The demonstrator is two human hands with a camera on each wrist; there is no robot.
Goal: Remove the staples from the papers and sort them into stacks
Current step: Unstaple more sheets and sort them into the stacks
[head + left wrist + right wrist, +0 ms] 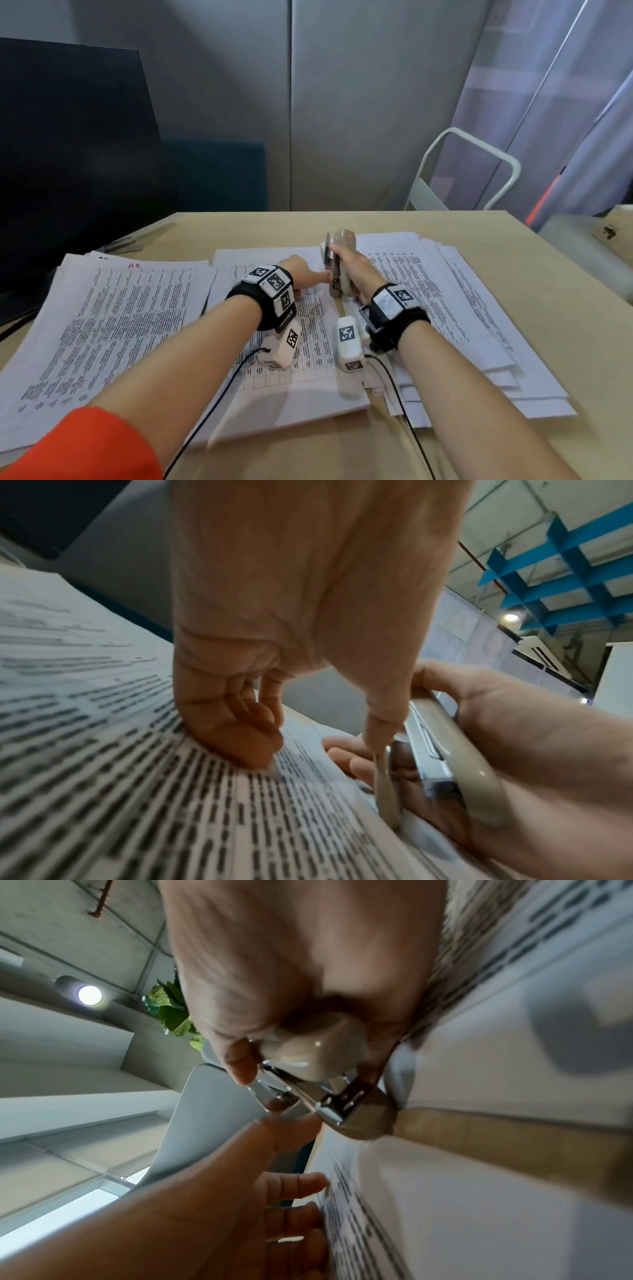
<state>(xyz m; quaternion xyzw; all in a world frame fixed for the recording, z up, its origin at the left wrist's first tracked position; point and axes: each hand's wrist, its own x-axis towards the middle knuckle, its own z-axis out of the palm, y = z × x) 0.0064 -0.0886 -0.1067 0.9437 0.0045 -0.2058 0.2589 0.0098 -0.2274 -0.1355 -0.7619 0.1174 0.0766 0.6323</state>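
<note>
Three piles of printed sheets lie on the table: a left stack [113, 325] marked "HR" in red, a middle stack [301, 359] and a fanned right stack [462, 301]. My right hand [346, 263] grips a beige stapler-type tool [337, 274] turned on its side, at the far right corner of the middle stack. Its metal jaw [329, 1102] shows in the right wrist view. My left hand [310, 274] rests on the middle stack [137, 777], bent fingers [240, 739] pressing the paper. The thumb [380, 723] reaches to the tool [455, 756]. No staple can be made out.
A dark monitor [68, 154] stands at the left rear, with a teal chair back [219, 171] behind the table [534, 263]. A white metal frame [472, 161] stands at the far right. Black cables [397, 387] trail from both wrists toward me.
</note>
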